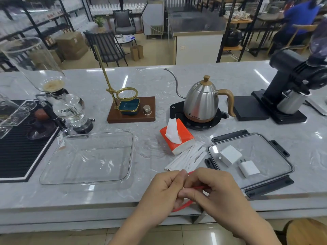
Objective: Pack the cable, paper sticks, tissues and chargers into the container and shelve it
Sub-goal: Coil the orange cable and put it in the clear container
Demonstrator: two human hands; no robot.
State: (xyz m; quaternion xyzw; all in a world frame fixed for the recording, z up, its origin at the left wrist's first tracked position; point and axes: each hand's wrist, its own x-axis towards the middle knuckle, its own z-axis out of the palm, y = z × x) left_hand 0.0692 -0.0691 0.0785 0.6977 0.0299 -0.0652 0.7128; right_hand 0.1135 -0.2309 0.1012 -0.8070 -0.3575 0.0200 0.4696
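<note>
A red cable (184,204) is held between both hands at the counter's near edge. My left hand (162,190) and my right hand (212,188) are both closed on it, and most of the cable is hidden in my fingers. The clear glass container (123,175) lies empty to the left. An orange tissue pack (184,137) with a tissue sticking out sits behind my hands. White paper sticks (189,158) lie in a pile beside it. Two white chargers (230,154) (248,168) rest on the container's lid (270,152) at the right.
A steel gooseneck kettle (201,101) on its black base stands behind the tissues. A wooden drip stand (131,110) is at the centre back, a glass siphon brewer (69,110) and black mat (19,152) at the left, a black grinder (290,89) at the right. A wooden stool (306,232) is at the lower right.
</note>
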